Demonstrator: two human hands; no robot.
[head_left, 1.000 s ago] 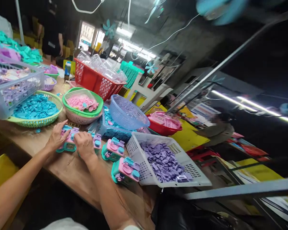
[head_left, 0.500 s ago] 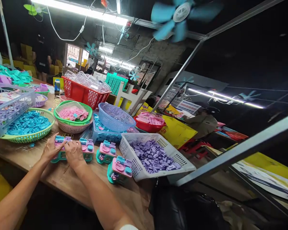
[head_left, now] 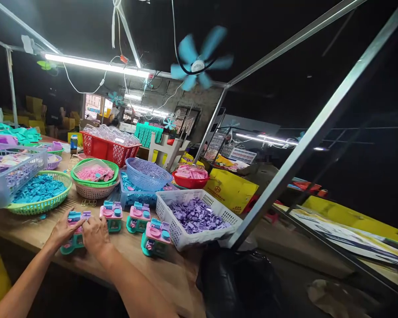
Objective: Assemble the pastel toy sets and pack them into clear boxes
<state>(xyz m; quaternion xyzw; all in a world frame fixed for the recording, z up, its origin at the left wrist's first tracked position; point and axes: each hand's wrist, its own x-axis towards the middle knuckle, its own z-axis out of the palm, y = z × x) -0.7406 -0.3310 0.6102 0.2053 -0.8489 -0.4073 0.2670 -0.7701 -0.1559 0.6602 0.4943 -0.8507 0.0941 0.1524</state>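
A small toy kitchen (head_left: 73, 243) with a pink top, blue parts and a teal base stands at the table's left front. My left hand (head_left: 60, 230) grips it from the left, thumb stretched across its top. My right hand (head_left: 96, 234) has its fingers bent against the toy's right side; their tips are partly hidden. Just right of my hands is a second toy kitchen (head_left: 112, 213). Beyond it stand another toy kitchen (head_left: 138, 215) and a toy kitchen (head_left: 156, 236) nearest the white basket, all upright.
A white basket (head_left: 169, 221) holds purple pieces (head_left: 199, 214). Behind the toys are a blue basket (head_left: 146, 174), a green basket (head_left: 76, 172) of pink pieces and a yellow-green basket (head_left: 49, 204) of blue pieces. A metal post (head_left: 285, 172) slants at right, beside a black bag (head_left: 239, 278).
The view has shifted, with the table scene lower and the fan further left. A gap now shows between the toy in my hands and the one to its right.
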